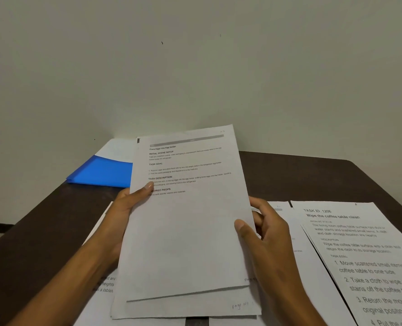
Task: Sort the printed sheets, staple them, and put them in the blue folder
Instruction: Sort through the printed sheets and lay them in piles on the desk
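A dark brown surface [289, 175] stands against a pale wall [195, 55]. Above its near edge, a stack of printed sheets [186, 231] is held raised and tilted; the top sheet is headed "Place Eggs into Egg Holder" (lower sheets protrude at the bottom). More printed sheets lie flat on the surface: a "Wipe the coffee table clean" sheet [364, 255] at the right edge, others [103, 285] beneath the held stack. The blue folder [101, 172] lies at the far left corner, a white sheet [115, 149] resting in it. The left hand [127, 203] grips the stack's left edge, thumb on the top sheet. The right hand [263, 229] grips the right edge, thumb in front.
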A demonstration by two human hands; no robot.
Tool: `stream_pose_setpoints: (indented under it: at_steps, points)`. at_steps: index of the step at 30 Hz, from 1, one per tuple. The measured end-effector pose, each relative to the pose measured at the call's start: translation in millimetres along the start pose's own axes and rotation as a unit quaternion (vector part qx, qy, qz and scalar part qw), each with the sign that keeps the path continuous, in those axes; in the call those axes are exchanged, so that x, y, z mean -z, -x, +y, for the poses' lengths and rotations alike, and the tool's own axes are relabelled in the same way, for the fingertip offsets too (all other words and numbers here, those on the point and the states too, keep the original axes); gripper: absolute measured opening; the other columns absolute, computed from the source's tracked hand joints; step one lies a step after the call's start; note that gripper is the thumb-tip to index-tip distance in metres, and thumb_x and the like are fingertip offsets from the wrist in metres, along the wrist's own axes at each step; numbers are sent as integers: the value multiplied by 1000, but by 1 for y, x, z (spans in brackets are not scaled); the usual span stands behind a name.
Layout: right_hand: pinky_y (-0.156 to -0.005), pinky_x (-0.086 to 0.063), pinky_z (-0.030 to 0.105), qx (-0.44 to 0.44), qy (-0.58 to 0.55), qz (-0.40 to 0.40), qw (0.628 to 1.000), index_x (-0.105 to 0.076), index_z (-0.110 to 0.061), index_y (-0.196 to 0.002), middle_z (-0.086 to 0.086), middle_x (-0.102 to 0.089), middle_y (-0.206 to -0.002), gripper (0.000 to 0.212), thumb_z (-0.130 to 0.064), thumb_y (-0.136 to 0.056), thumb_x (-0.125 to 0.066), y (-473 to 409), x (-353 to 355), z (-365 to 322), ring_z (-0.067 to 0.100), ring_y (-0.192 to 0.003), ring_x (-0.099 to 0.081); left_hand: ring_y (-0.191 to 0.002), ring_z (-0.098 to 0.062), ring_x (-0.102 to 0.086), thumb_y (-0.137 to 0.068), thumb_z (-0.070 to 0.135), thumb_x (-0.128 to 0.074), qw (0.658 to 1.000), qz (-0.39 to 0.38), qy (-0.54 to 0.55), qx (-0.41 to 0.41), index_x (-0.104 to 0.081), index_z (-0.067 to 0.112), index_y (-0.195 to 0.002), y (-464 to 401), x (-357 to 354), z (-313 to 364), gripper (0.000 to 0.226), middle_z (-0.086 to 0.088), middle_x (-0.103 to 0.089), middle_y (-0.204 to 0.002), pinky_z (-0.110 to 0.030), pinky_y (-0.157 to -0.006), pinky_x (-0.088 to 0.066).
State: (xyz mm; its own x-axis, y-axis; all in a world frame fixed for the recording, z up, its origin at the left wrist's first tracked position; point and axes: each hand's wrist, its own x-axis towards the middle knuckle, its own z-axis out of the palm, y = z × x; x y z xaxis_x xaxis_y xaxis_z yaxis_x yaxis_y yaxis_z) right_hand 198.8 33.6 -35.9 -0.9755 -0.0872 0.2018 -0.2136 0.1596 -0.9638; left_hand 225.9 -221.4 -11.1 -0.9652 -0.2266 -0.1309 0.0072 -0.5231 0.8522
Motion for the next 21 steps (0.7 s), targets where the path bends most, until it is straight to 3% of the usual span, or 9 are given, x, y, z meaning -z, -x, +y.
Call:
stream_pose_setpoints:
  at_steps: [3,6,10,12,15,18,21]
  points:
    - [-91,-64,33,0,10,16,1000,-61,-35,-125,-16,-76,-117,25,-24,-102,-64,1,-3,-1,10,-105,-75,-98,-31,-79,-101,23,-60,1000,16,-2,3,-69,20,-133,2,-1,2,33,-12,-77,-123,-47,-74,-67]
    - [-89,-65,42,2,17,30,999,-61,-32,-128,-9,-76,-119,25,-29,-104,-62,1,-5,2,14,-104,-76,-87,-27,-81,-102,22,-57,999,29,-26,-3,-73,21,-122,4,-2,3,25,-10,-80,-114,-42,-63,-67]
    - [-71,-60,21,17,17,38,999,-63,-30,-126,-3,-78,-102,21,-31,-106,-57,5,-4,-1,8,-85,-74,-84,-26,-81,-104,23,-56,999,29,-35,5,-87,25,-93,4,0,2,33,-8,-81,-110,-43,-63,-67]
    - [-67,-57,17,11,15,32,999,-63,-29,-126,-6,-78,-95,20,-26,-107,-56,6,-4,-4,5,-78,-73,-84,-26,-81,-104,24,-56,999,31,-32,6,-87,30,-89,4,-1,2,35,-8,-81,-111,-43,-62,-67]
    - [-64,-57,16,6,30,37,999,-62,-29,-123,-10,-78,-90,18,-21,-108,-54,6,-2,-9,3,-74,-73,-86,-27,-81,-104,29,-56,999,31,-14,12,-86,28,-100,5,0,2,30,-7,-80,-114,-44,-64,-67]
    - [-50,-44,15,20,52,87,995,-65,-25,-109,-9,-73,-70,16,-15,-105,-53,5,13,-14,4,-53,-62,-91,-29,-80,-102,33,-58,999,24,5,25,-81,22,-118,4,6,3,30,-10,-77,-124,-49,-74,-66]
    - [-52,-47,28,5,124,142,982,-66,-20,-97,-8,-75,-69,8,-15,-98,-60,2,51,-14,13,-56,-64,-99,-28,-79,-104,35,-57,999,31,15,10,-81,21,-119,3,12,9,32,-8,-76,-126,-49,-82,-63]
